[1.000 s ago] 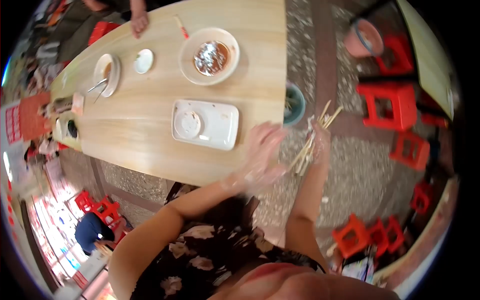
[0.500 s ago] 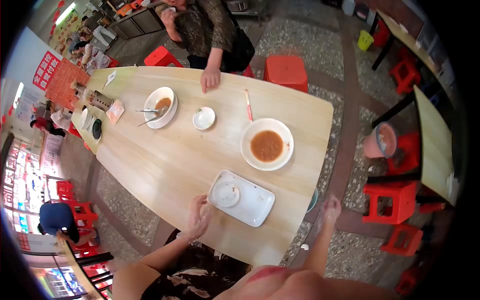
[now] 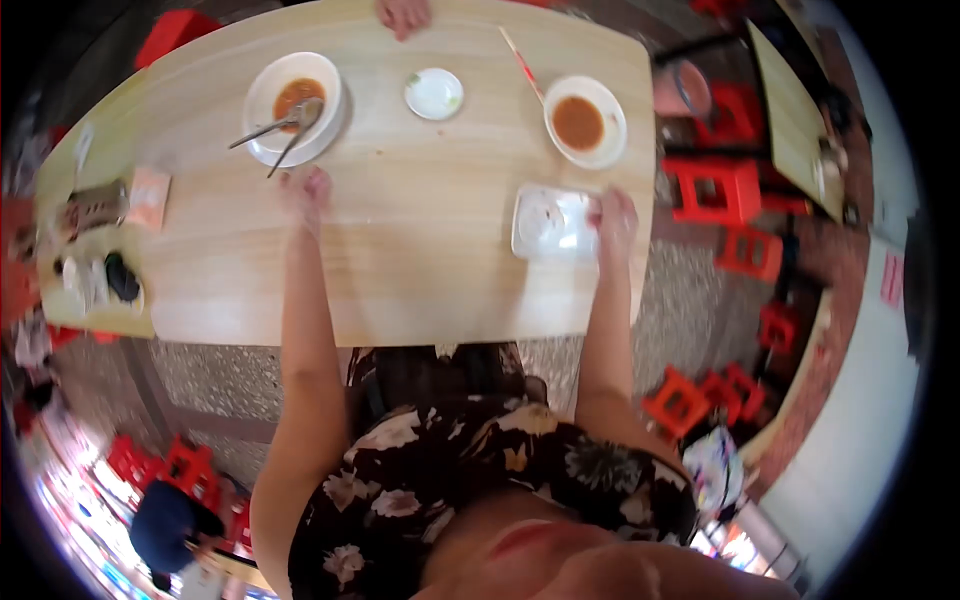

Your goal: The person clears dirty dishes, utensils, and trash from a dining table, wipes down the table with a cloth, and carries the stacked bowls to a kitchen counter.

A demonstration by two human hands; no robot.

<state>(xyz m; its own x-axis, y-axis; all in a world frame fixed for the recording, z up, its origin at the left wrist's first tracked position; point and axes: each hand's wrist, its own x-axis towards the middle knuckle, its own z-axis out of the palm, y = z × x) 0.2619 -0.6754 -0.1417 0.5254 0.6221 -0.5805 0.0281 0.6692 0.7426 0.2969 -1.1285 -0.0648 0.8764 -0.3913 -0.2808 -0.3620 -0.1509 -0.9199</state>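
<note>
My left hand [image 3: 307, 193], smeared by motion, is just below a white bowl [image 3: 335, 105] with a reddish-brown soup remnant; its fingers are not clear. A spoon [image 3: 309, 112] and another utensil rest in that bowl, handles over the near rim. At the right, my right hand [image 3: 617, 220] grips the right edge of a white rectangular tray [image 3: 572, 240], thumb over its rim. A small white dish [image 3: 541, 222] lies in the tray. Above the tray stands a second white bowl [image 3: 617, 135] with brown soup, and red-marked chopsticks [image 3: 522, 62] lie beside it.
A small saucer [image 3: 434, 94] sits on the wooden table [image 3: 420, 270] between the bowls. Another person's hand [image 3: 403, 15] rests at the far edge. An orange-white packet [image 3: 149, 198] and a metal holder [image 3: 95, 208] are at the left. Red stools [image 3: 712, 192] stand around.
The view has tilted down and turned. My left hand has moved away from the tray to the left bowl. My right hand has come from beside the table onto the tray.
</note>
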